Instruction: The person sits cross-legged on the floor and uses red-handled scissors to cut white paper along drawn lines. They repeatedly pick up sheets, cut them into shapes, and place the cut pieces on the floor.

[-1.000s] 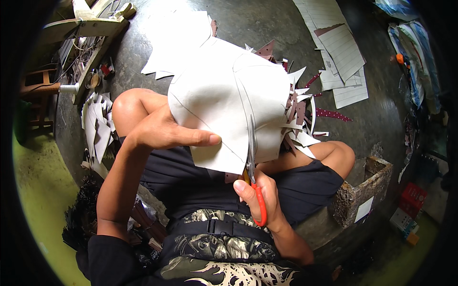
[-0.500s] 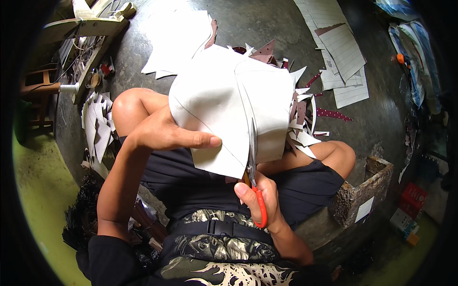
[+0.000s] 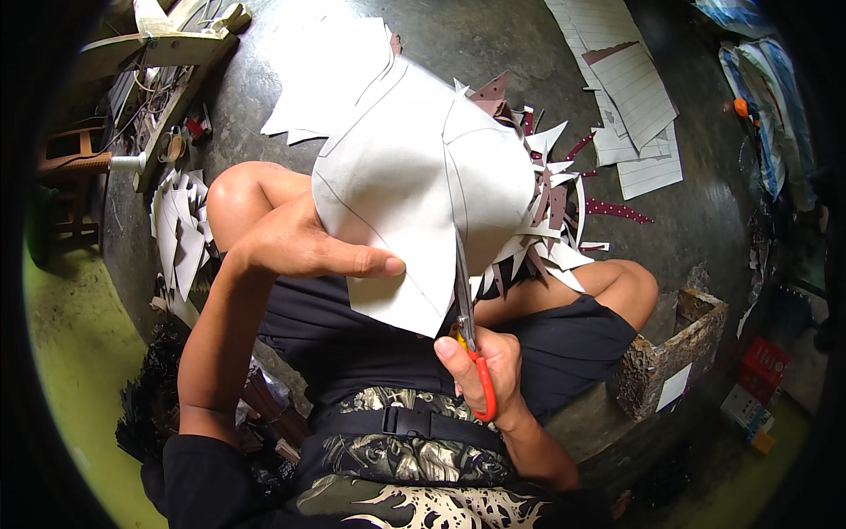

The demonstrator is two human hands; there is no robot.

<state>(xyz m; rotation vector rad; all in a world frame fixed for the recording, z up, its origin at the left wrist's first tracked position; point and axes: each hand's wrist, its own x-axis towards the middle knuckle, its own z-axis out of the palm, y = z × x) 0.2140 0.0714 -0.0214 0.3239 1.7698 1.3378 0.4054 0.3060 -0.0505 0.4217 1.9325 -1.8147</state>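
My left hand [image 3: 295, 245] grips a large white sheet [image 3: 414, 185] of stiff material, thumb on top, holding it up over my lap. My right hand [image 3: 486, 370] is closed on red-handled scissors [image 3: 469, 339], whose blades run up into the sheet along a pencilled line near its right side. The sheet curls and hides much of the floor beyond. I sit cross-legged, knees showing at left and right.
White and maroon offcuts [image 3: 551, 207] lie heaped beyond my right knee. Lined white pieces [image 3: 630, 97] are spread at the upper right. More cut pieces [image 3: 181, 238] are stacked at left by a wooden frame [image 3: 163, 53]. A rough block [image 3: 674, 353] stands at right.
The scissors have advanced further up into the sheet, and the sheet has shifted slightly in my left hand.
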